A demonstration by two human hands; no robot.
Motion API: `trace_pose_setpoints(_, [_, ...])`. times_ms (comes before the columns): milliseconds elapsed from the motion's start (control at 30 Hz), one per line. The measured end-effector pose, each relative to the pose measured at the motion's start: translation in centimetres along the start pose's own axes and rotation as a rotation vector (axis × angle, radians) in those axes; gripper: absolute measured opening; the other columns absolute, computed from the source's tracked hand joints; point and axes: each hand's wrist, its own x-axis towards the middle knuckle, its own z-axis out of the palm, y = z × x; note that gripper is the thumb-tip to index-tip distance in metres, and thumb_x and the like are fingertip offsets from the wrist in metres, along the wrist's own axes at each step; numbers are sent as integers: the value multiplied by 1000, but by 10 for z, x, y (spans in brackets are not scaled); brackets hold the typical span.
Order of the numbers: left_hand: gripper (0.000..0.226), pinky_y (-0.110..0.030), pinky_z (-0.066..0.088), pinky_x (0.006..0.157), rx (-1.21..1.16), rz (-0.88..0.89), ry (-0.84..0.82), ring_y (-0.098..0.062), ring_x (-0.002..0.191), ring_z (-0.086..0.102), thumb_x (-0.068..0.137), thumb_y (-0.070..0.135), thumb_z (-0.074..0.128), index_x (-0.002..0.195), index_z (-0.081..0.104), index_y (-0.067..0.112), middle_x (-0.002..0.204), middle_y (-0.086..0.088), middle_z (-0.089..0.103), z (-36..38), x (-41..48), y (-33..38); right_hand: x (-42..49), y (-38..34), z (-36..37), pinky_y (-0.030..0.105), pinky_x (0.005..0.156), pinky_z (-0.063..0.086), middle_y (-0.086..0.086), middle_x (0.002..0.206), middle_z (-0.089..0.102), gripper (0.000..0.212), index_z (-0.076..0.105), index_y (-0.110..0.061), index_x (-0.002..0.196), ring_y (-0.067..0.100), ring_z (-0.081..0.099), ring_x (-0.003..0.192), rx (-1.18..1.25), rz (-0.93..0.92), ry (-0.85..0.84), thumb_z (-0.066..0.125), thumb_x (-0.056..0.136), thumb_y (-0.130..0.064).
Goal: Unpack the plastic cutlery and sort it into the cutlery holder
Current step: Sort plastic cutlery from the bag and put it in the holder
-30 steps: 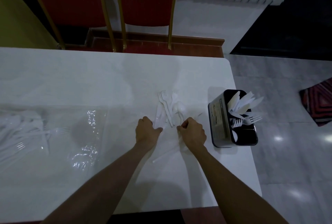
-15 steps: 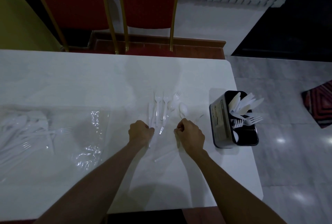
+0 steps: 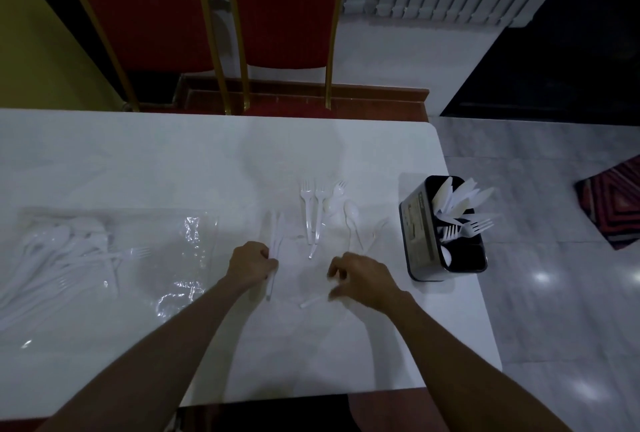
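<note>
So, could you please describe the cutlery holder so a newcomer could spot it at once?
Look to the white table's right edge. The cutlery holder stands there, right of both hands: the only dark, upright box, with white knives and forks sticking out.

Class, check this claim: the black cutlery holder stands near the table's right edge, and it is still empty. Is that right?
Not quite. The cutlery holder does stand near the right edge of the table, but the head view shows it is not empty: white knives and forks already stick up out of it.
</note>
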Motion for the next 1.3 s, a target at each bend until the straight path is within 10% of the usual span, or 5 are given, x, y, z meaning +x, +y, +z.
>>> trace_pose_setpoints(333, [21, -41, 57, 80, -81, 34, -3, -28, 76, 70, 75, 20, 75, 62, 63, 9, 73, -14, 71, 5, -7, -15, -4, -5, 20, 35, 58, 42, 12, 100, 58, 27, 61, -14, 111, 31, 57, 87, -388, -353, 130, 62, 86, -5])
trace_pose_setpoints(900, [9, -31, 60, 78, -520, 510, 75, -15, 78, 72, 83, 20, 72, 89, 71, 13, 86, -4, 73, 2, -40, 195, -56, 20, -115, 37, 63, 57, 6, 97, 71, 23, 70, -11, 107, 23, 68, 79, 63, 27, 963, 60, 87, -5])
trace_pose_setpoints(1300, [8, -28, 59, 75, -425, 598, 44, -22, 77, 70, 82, 16, 71, 88, 72, 11, 77, -5, 70, 74, -46, 261, -75, 86, -167, 34, 70, 53, -7, 116, 68, 35, 69, -29, 108, 25, 65, 92, -24, 320, 807, 51, 87, -8])
